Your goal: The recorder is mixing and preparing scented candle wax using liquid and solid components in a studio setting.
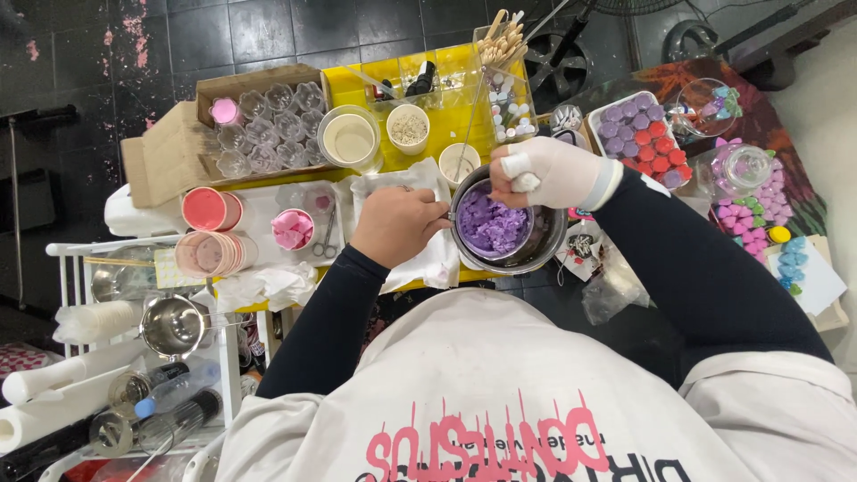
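A metal pot (549, 243) on the yellow table (446, 70) holds a smaller metal cup full of purple wax pieces (492, 223). My left hand (397, 223) is bare and closed on the cup's rim at its left side, resting over a white cloth (427, 261). My right hand (546, 172) wears a white glove with bandaged fingertips. It sits over the cup's far edge, pinching a thin stick (471, 125) that rises up and away from the wax.
A cardboard box of clear jars (268, 125), a white-filled jar (350, 138), a cup of granules (408, 128), pink cups (210, 210) and scissors (327, 239) lie left. A tray of purple and red wax shapes (636, 134) sits right. A metal pitcher (174, 326) stands on a side rack.
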